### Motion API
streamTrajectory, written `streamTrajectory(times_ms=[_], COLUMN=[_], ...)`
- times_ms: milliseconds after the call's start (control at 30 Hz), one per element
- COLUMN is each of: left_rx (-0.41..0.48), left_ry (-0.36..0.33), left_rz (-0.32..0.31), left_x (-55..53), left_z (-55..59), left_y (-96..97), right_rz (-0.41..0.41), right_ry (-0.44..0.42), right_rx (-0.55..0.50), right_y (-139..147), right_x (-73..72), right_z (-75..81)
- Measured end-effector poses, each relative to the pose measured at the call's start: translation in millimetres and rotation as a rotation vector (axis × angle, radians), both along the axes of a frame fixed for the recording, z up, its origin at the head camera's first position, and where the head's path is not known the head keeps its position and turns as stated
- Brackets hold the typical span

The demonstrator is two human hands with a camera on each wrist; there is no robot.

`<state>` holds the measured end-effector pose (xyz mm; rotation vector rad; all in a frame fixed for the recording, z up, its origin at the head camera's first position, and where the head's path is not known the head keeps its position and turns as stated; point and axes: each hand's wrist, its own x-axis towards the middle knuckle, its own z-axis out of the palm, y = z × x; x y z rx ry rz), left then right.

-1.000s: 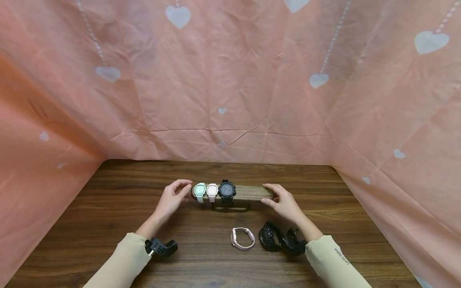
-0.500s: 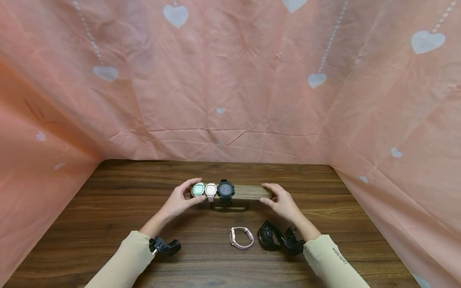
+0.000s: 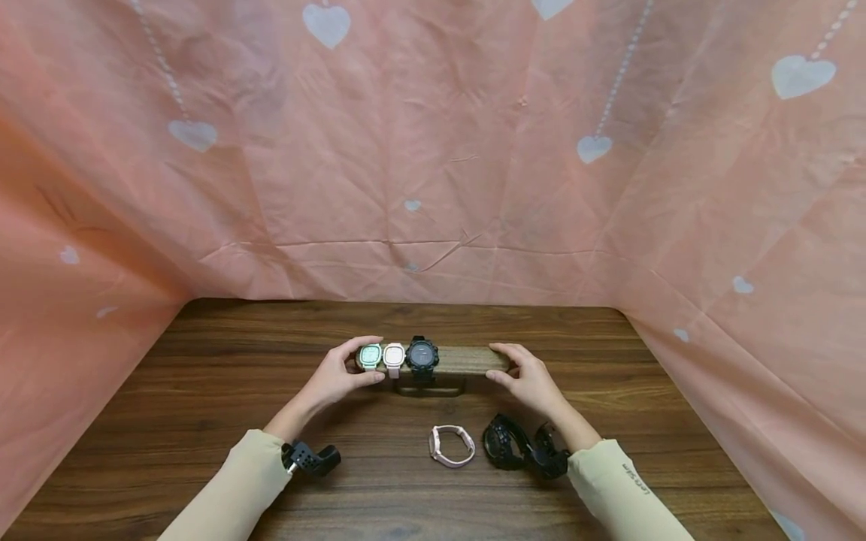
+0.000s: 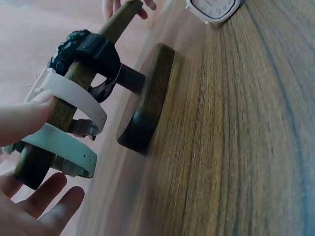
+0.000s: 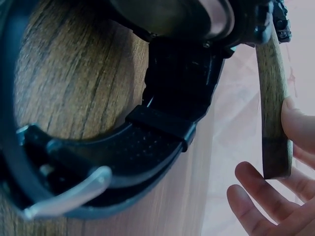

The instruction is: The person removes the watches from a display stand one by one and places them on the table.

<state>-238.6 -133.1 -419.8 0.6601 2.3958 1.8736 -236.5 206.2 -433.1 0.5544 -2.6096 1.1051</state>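
A wooden watch stand (image 3: 467, 360) carries a mint watch (image 3: 370, 356), a pale pink watch (image 3: 394, 356) and a black watch (image 3: 422, 355), side by side on its left half. My left hand (image 3: 334, 377) grips the left end around the mint watch. In the left wrist view its thumb lies by the pale pink strap (image 4: 81, 98), with fingertips beyond the mint strap (image 4: 64, 145). At the bare right end, my right hand (image 3: 531, 381) holds the bar between thumb and fingers. The right wrist view shows that thumb against the bar (image 5: 274, 118).
A pink watch (image 3: 452, 463) lies buckled on the wooden table (image 3: 386, 496), in front of the stand. Right of it, a second black watch (image 3: 497, 445) stands on its side close to the right wrist, filling much of the right wrist view. Pink curtain (image 3: 433, 293) hangs behind.
My left hand has moved rightward from the stand's end, its thumb and fingers now reaching around the mint watch. The right hand keeps its place on the bar.
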Motion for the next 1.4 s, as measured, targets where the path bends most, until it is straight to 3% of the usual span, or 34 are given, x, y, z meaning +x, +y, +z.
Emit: streamTrajectory(times_ms=[267,700,1400], left_rx=[0.037,0.046,0.011], left_ry=[-0.01,-0.079,-0.021], left_rz=[-0.024,-0.068,-0.041], left_x=[-8.2,-11.7,-12.5], left_z=[-2.5,-5.3,-9.7], left_y=[-1.2,-1.7,-4.2], right_rz=[0.001,0.001,-0.008], right_ry=[0.031,0.035,0.021], right_rx=[-0.006,-0.012,-0.007], right_y=[-1.6,-1.2,0.8], right_x=[-1.0,-0.8,1.8], right_z=[-0.9,-2.1,-1.6])
